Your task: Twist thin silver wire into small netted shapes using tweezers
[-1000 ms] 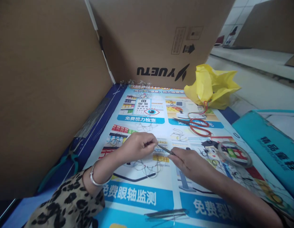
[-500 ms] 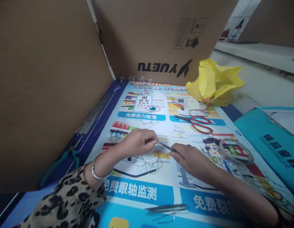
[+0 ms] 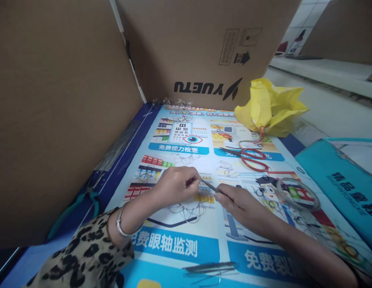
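Fingertips of left hand (image 3: pixel 176 185) pinched together on something too fine to make out, probably thin wire, held just above bent wire loops (image 3: pixel 187 210) lying on printed poster (image 3: pixel 173 248). Right hand (image 3: pixel 240 202) closed on slim metal tweezers (image 3: pixel 210 187), gripped low like a pen, tip angled up and left to meet the left fingertips; likely braced that way for steady, close work. Both hands low over the poster, wrists near the surface, apparently for support.

Glossy, smooth poster sheet, brightly coloured, flat across the work surface. Wire loops thin, dark, springy-looking, curled in scallops. Silver bangle (image 3: pixel 122 224) round the left wrist, leopard-print sleeve (image 3: pixel 83 260) soft and loose below it. Red-handled scissors (image 3: pixel 252 156) farther off to the right, beside crumpled yellow plastic bag (image 3: pixel 271 108). Coil of clear tubing or line (image 3: pixel 298 194) near the right forearm. Bundle of straight wires (image 3: pixel 118 148) along the left cardboard wall (image 3: pixel 59 112), matte and brown. Green-handled pliers (image 3: pixel 80 204) at its foot. Second tweezers (image 3: pixel 208 268) nearest the body.
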`<state>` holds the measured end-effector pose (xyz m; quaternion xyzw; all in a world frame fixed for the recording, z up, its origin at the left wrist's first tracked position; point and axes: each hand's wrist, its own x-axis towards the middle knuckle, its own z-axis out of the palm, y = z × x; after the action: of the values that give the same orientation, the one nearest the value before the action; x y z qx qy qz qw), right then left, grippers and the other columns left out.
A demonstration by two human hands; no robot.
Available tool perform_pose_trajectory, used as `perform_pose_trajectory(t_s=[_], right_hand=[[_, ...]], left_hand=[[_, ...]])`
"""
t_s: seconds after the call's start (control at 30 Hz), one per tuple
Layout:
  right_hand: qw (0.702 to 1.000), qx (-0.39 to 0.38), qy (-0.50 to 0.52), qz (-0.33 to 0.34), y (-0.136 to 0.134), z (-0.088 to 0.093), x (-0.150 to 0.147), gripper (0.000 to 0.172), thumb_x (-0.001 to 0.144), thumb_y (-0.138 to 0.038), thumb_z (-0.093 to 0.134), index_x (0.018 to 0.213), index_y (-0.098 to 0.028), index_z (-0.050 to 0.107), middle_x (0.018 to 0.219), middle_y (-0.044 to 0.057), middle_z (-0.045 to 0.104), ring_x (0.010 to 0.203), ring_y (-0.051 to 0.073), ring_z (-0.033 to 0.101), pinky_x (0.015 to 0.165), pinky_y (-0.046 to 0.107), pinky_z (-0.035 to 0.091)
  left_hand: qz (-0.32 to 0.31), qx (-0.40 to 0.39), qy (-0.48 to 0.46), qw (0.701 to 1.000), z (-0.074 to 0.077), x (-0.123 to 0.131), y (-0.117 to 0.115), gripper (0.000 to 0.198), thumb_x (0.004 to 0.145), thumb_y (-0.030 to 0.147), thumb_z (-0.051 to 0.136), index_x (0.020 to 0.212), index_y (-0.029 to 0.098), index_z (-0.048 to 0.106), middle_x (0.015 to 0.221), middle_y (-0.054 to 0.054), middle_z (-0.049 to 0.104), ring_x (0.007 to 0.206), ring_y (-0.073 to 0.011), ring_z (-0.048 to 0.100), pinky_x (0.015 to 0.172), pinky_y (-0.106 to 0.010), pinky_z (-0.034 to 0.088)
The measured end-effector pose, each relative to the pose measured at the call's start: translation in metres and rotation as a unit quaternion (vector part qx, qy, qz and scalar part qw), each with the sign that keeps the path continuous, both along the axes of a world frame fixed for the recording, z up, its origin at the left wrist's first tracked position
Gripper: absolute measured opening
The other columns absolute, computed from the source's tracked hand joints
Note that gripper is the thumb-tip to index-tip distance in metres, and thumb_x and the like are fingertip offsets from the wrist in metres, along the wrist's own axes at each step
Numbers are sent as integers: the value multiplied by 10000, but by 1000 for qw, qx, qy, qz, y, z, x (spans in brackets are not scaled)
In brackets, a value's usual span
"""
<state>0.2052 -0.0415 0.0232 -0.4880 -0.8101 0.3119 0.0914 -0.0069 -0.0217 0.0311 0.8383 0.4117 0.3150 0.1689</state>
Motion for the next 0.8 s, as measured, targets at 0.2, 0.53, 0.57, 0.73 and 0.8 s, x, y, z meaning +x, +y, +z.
perform_pose_trajectory(t_s=[0.2,0.53,0.57,0.73,0.8], right_hand=[[1000,9,-15,1,0,-2,0,334,914,-436,274,689,-216,385,635,-1,518,587,137,468,536,257,280],[998,18,-45,50,7,-1,4,329,901,-419,312,677,-203,418,642,14,537,577,129,456,537,256,274],[998,14,-37,55,8,-1,5,332,898,-420,319,669,-201,416,636,10,531,576,124,452,535,253,277],[993,-98,69,9,5,0,2,357,896,-432,311,644,-196,400,588,-18,492,516,92,447,492,223,326],[978,-170,124,-3,3,-1,0,362,897,-453,301,669,-195,410,582,-25,489,479,83,450,465,215,352]], left_hand=[[1,-14,14,1000,1,0,0,140,708,107,466,668,158,590,596,5,605,541,-91,515,522,-195,397],[-68,-45,41,996,11,-5,4,148,736,98,453,661,147,571,576,24,550,526,-76,461,511,-197,340],[-70,-64,28,995,11,-6,4,145,745,106,460,667,146,575,583,23,558,533,-77,469,516,-195,347],[-51,-178,-160,970,2,1,4,125,817,207,515,792,136,614,776,-39,649,741,-127,587,693,-242,451],[-55,-244,-281,926,-4,7,0,153,846,238,507,916,133,594,922,-85,664,880,-160,615,781,-276,473]])
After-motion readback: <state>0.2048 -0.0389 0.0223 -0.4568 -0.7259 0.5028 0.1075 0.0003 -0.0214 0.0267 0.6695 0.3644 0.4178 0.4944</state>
